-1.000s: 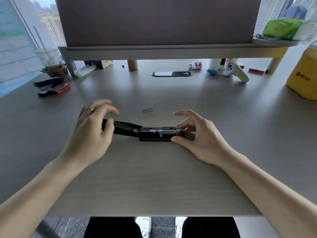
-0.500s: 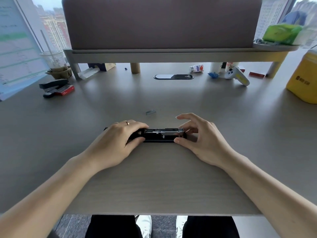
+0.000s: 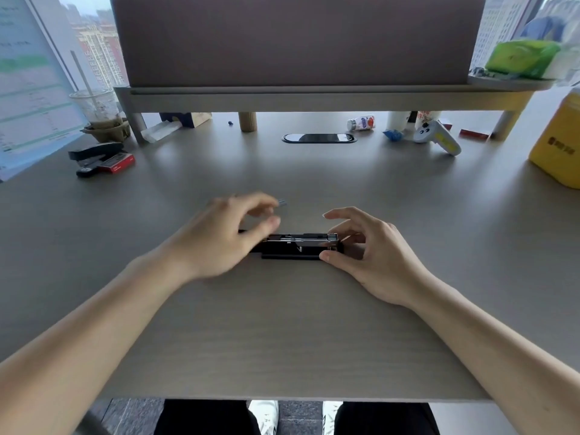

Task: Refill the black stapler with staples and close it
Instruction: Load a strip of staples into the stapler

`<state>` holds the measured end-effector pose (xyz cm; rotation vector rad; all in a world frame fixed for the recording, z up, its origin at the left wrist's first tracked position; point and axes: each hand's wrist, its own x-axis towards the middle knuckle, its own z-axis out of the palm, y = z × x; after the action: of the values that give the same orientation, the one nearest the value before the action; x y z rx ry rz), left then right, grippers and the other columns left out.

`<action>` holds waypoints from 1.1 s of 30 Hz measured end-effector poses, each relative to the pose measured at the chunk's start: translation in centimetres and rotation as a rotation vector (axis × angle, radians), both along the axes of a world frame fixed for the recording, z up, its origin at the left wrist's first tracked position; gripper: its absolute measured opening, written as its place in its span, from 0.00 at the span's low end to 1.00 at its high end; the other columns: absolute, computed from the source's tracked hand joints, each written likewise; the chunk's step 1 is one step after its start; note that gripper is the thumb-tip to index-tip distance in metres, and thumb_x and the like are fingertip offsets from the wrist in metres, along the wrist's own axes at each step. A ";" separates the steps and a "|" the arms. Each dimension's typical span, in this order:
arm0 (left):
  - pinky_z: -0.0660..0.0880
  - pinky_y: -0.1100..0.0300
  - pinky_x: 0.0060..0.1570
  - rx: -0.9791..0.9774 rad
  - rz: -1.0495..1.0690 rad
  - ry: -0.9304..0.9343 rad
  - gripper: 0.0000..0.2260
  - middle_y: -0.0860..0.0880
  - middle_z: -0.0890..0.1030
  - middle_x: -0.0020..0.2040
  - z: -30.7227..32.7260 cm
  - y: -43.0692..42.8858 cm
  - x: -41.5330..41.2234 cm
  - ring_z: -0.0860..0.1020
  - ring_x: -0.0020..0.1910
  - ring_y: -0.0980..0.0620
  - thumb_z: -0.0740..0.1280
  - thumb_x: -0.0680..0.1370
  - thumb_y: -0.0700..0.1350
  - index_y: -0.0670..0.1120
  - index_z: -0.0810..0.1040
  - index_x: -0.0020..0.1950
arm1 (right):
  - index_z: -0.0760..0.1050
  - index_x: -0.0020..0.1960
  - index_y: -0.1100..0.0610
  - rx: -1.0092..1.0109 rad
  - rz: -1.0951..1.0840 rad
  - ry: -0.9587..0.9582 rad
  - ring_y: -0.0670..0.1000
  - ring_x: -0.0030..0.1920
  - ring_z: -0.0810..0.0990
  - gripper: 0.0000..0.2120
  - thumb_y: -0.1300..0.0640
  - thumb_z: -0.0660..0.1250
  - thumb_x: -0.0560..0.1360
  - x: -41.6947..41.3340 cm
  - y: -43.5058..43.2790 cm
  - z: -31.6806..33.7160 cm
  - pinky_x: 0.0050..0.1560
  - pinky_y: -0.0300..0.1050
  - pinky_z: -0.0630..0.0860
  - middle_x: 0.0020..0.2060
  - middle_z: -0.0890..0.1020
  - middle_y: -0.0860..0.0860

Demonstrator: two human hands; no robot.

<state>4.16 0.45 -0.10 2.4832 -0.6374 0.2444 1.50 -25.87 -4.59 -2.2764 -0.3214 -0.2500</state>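
Here black stapler [image 3: 298,248] lies open (metal channel exposed); right hand [image 3: 370,255] fingers pinch it, left hand [image 3: 219,240] spread.

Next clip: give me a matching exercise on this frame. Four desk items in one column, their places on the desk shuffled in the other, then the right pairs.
Items:
1. black stapler
2. yellow container
3. staple strip
4. red box

Places:
A. far left, beside a second stapler
B. right edge of the desk
C. between the two hands, right hand at its end
D. just past the left hand fingertips

Pairs: 1-C, 2-B, 3-D, 4-A
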 end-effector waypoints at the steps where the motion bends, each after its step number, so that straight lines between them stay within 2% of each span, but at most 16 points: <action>1: 0.76 0.61 0.60 -0.059 0.026 -0.017 0.14 0.57 0.86 0.56 0.6 -0.7 1.2 0.83 0.56 0.59 0.68 0.81 0.53 0.51 0.82 0.64 | 0.78 0.66 0.41 0.002 0.001 0.001 0.39 0.50 0.85 0.24 0.48 0.79 0.72 0.0 0.0 0.0 0.55 0.33 0.78 0.50 0.86 0.37; 3: 0.76 0.61 0.59 -0.044 0.074 -0.045 0.13 0.53 0.86 0.57 1.1 -2.0 4.1 0.83 0.57 0.54 0.70 0.80 0.51 0.48 0.82 0.63 | 0.79 0.65 0.42 -0.006 -0.003 -0.006 0.40 0.51 0.85 0.22 0.48 0.79 0.73 -0.1 -0.1 0.1 0.55 0.31 0.77 0.50 0.85 0.37; 6: 0.73 0.59 0.62 0.216 0.131 0.031 0.19 0.46 0.83 0.66 -0.1 -3.1 7.6 0.81 0.65 0.45 0.72 0.78 0.50 0.47 0.79 0.68 | 0.81 0.63 0.43 -0.012 -0.009 -0.013 0.39 0.53 0.85 0.20 0.49 0.78 0.73 -0.3 -0.2 0.2 0.56 0.31 0.77 0.49 0.84 0.36; 7: 0.75 0.56 0.64 0.248 0.149 0.061 0.20 0.45 0.84 0.65 -0.7 -3.2 8.2 0.81 0.65 0.44 0.73 0.77 0.49 0.47 0.79 0.68 | 0.81 0.63 0.43 -0.011 -0.006 -0.010 0.39 0.53 0.84 0.20 0.49 0.78 0.73 -0.3 -0.2 0.2 0.57 0.32 0.78 0.49 0.84 0.37; 9: 0.78 0.53 0.61 0.208 0.179 0.063 0.17 0.45 0.86 0.58 -1.6 -3.4 8.9 0.83 0.59 0.43 0.74 0.76 0.47 0.46 0.82 0.64 | 0.81 0.63 0.44 -0.011 0.003 -0.010 0.39 0.54 0.84 0.19 0.50 0.78 0.73 -0.4 -0.1 0.1 0.59 0.35 0.78 0.51 0.85 0.38; 11: 0.80 0.53 0.58 0.161 0.190 0.017 0.12 0.47 0.87 0.51 -2.0 -3.6 9.4 0.85 0.52 0.43 0.74 0.76 0.41 0.46 0.85 0.58 | 0.81 0.63 0.44 -0.013 0.009 -0.015 0.39 0.55 0.84 0.19 0.50 0.78 0.73 -0.3 -0.1 0.1 0.60 0.38 0.79 0.53 0.85 0.39; 13: 0.81 0.53 0.57 0.154 0.184 -0.012 0.10 0.47 0.88 0.48 -2.2 -3.6 9.5 0.85 0.50 0.44 0.73 0.75 0.38 0.45 0.86 0.55 | 0.81 0.63 0.44 -0.013 0.010 -0.007 0.38 0.55 0.84 0.19 0.50 0.78 0.73 -0.3 -0.1 0.2 0.60 0.39 0.79 0.53 0.85 0.40; 17: 0.81 0.54 0.55 0.064 0.197 -0.033 0.08 0.48 0.87 0.46 -1.8 -3.1 9.3 0.85 0.47 0.46 0.72 0.75 0.37 0.45 0.86 0.53 | 0.80 0.64 0.43 -0.004 0.017 0.004 0.37 0.55 0.84 0.21 0.47 0.79 0.71 -0.4 -0.1 0.3 0.60 0.39 0.79 0.54 0.85 0.37; 20: 0.81 0.58 0.53 -0.056 0.117 -0.054 0.08 0.51 0.86 0.45 -0.3 -2.9 7.3 0.84 0.43 0.52 0.73 0.76 0.38 0.45 0.85 0.54 | 0.81 0.64 0.44 0.119 0.009 0.020 0.37 0.57 0.83 0.22 0.44 0.78 0.71 -0.3 -0.3 0.3 0.60 0.38 0.80 0.55 0.86 0.38; 22: 0.82 0.61 0.51 -0.116 0.038 -0.073 0.08 0.53 0.87 0.46 0.4 -2.9 5.3 0.85 0.44 0.55 0.74 0.76 0.39 0.47 0.85 0.55 | 0.82 0.63 0.47 0.246 -0.001 0.012 0.41 0.59 0.84 0.18 0.45 0.76 0.74 -0.2 -0.5 0.4 0.63 0.44 0.81 0.56 0.86 0.42; 25: 0.82 0.62 0.51 -0.141 -0.063 -0.089 0.09 0.55 0.87 0.47 0.4 -2.8 2.7 0.86 0.45 0.59 0.75 0.77 0.40 0.49 0.85 0.56 | 0.83 0.60 0.48 0.343 -0.043 -0.020 0.44 0.54 0.86 0.10 0.50 0.72 0.79 0.0 -0.3 0.9 0.60 0.49 0.82 0.51 0.88 0.46; 28: 0.82 0.60 0.53 -0.175 -0.103 -0.085 0.10 0.55 0.88 0.48 0.2 -2.9 1.6 0.86 0.46 0.59 0.76 0.77 0.40 0.47 0.84 0.57 | 0.84 0.58 0.48 0.286 -0.045 -0.085 0.43 0.49 0.86 0.10 0.52 0.74 0.77 0.6 0.7 2.2 0.56 0.45 0.81 0.46 0.88 0.44; 31: 0.82 0.57 0.53 -0.181 -0.131 -0.085 0.10 0.55 0.88 0.49 0.4 -3.0 1.3 0.86 0.48 0.60 0.75 0.78 0.41 0.47 0.84 0.58 | 0.82 0.61 0.48 0.117 0.016 -0.094 0.42 0.51 0.85 0.17 0.49 0.77 0.73 1.0 1.7 3.8 0.54 0.37 0.79 0.49 0.87 0.42; 33: 0.82 0.57 0.53 -0.184 -0.145 -0.086 0.10 0.54 0.88 0.50 0.5 -3.1 1.0 0.86 0.49 0.61 0.75 0.78 0.41 0.46 0.83 0.58 | 0.83 0.59 0.49 0.027 0.035 -0.113 0.42 0.52 0.84 0.16 0.51 0.79 0.73 1.1 1.9 4.2 0.55 0.35 0.78 0.49 0.87 0.41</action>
<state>5.20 -2.67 0.45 2.2489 -0.7907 0.3394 2.62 -23.97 -0.35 -2.2323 -0.4135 -0.3638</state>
